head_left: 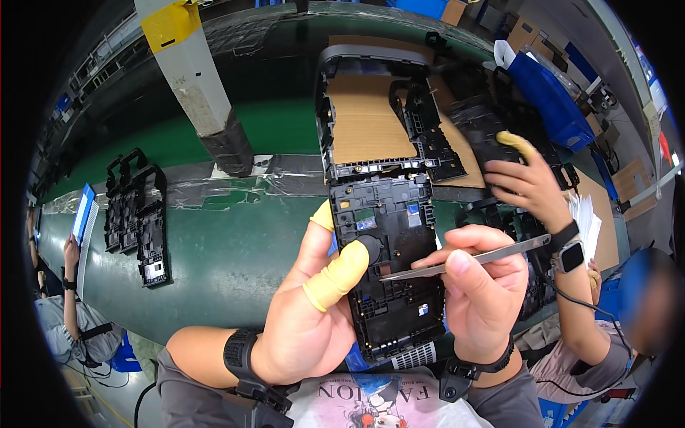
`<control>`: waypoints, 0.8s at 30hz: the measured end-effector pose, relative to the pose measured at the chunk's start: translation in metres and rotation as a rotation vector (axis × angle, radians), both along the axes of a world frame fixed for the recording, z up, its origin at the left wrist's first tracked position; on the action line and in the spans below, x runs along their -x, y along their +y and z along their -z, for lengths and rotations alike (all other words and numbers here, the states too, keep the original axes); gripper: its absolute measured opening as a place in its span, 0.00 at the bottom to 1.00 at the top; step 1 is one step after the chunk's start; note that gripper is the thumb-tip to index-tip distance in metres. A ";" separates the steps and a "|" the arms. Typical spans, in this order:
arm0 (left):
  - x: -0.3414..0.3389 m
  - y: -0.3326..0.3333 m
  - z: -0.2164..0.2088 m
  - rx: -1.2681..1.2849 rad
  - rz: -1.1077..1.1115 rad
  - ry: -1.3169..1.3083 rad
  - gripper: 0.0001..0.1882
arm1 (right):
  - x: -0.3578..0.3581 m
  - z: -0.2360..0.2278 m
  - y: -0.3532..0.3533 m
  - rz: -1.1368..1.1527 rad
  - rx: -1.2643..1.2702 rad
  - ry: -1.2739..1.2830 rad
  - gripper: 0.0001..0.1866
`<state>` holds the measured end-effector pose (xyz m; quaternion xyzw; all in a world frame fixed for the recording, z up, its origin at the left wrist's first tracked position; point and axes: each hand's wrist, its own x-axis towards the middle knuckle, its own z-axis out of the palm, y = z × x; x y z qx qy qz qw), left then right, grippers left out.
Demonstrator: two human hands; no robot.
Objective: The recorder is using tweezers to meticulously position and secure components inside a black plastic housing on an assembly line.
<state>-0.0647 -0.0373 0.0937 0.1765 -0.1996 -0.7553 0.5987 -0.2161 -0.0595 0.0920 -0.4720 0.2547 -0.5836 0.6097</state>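
My left hand (pixel 307 307), with yellow finger cots on its thumb and a finger, grips a black plastic housing (pixel 403 246) by its left edge. The thumb presses on the face of the housing near a round black part. Ribs, small brass-coloured inserts and a few small stickers show on that face. In my right hand (pixel 489 292) a pair of metal tweezers (pixel 492 255) is pinched between thumb and fingers. The tips of the tweezers point left and meet the middle of the housing, beside a small copper-coloured patch. Whether they grasp anything is too small to tell.
Beyond the housing stands a black frame (pixel 325 121) over cardboard (pixel 364 118). At right, a co-worker's hand (pixel 528 178) reaches over black parts near a blue bin (pixel 549 100). More black housings (pixel 135 214) lie left on the green table (pixel 214 267). A post (pixel 189 85) rises behind.
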 end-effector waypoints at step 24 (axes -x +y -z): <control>0.004 0.004 0.009 0.116 -0.077 -0.243 0.32 | 0.009 0.006 0.003 0.031 -0.001 0.059 0.11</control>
